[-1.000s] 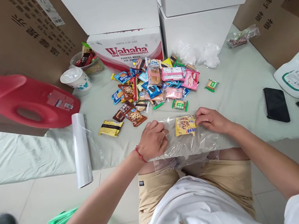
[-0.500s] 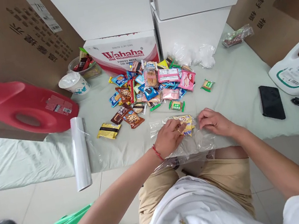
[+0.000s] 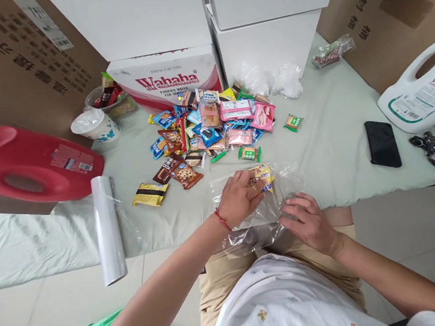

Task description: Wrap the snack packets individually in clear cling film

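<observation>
Yellow packet [image 3: 263, 179]: we judge it's being positioned on film [image 3: 285, 172]; left hand [image 3: 240, 198] fingers together, grip unclear; right hand [image 3: 308, 223] fingers spread; next needs grasping film.

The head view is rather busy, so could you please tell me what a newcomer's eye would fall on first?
Probably the heap of bright snacks in the middle of the table, in front of the Wahaha box. The big red jug at the far left would likely come next, then the left hand over a yellow packet on clear film near the front edge.
</observation>
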